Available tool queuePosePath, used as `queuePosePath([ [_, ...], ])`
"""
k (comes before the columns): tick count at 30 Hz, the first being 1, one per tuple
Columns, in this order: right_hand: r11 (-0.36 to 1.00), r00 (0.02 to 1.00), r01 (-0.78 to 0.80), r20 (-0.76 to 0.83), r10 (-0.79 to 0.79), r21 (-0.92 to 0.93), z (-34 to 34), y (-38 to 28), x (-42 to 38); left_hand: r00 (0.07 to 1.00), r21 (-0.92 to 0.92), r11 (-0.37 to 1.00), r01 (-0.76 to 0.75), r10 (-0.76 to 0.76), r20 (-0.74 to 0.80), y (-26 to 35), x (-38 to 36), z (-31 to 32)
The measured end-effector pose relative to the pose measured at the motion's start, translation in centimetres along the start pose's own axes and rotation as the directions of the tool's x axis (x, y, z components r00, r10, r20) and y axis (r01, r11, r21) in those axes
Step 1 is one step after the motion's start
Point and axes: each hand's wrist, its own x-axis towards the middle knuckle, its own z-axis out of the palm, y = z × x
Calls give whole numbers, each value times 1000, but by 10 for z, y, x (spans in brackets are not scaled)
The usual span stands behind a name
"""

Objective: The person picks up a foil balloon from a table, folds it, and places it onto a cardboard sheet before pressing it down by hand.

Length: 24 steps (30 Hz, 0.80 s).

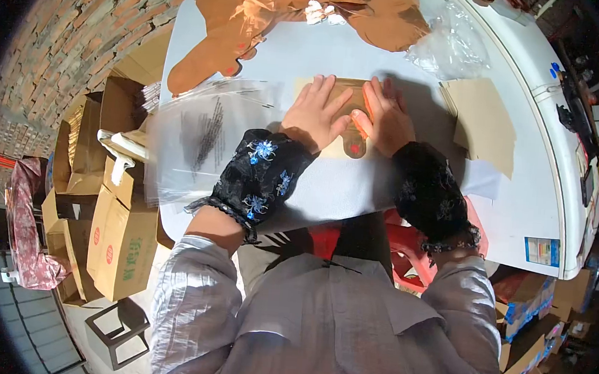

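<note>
My left hand [317,112] lies flat with fingers spread on a brown sole-shaped piece [354,143] that has a red mark near its lower end. Beneath that piece is a tan sheet [304,87]. At the right edge of the brown piece, my right hand [391,124] has a slim orange tool [367,101] between thumb and fingers. Part of the tool is hidden by the hand. Clear plastic sleeves [202,133] lie left of my left hand.
Brown shaped pieces [207,64] and crumpled clear plastic [455,44] lie at the far side of the white table [328,182]. Tan sheets [487,124] are at the right. Cardboard boxes [123,243] stand left, and a red stool [410,255] is below the table edge.
</note>
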Motion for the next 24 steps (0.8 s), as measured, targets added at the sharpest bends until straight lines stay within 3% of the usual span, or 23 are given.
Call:
queuePosePath([
  [4,993,998,-50,21,52,-106,-2,-3,-4,1000,-2,1000,-10,10,8,-1,0,1],
  [10,979,980,-188,47,192,-73,-7,4,-8,1000,2,1000,-11,11,8,-2,0,4],
  [16,990,996,-87,-29,85,-111,-22,6,0,1000,5,1000,-3,3,-6,-2,0,6],
  [17,990,989,71,-120,-86,-124,-19,2,5,1000,3,1000,-3,4,-11,-2,0,6],
  [19,911,868,369,-283,-409,-186,-5,-3,13,1000,-7,1000,-3,3,-22,-3,-1,6],
  [22,963,930,266,-255,-267,-39,22,-5,23,1000,-36,999,3,-4,-27,-2,-1,5],
  [24,960,939,268,-203,-279,-81,13,5,15,1000,-50,999,10,-11,-16,-1,0,2],
])
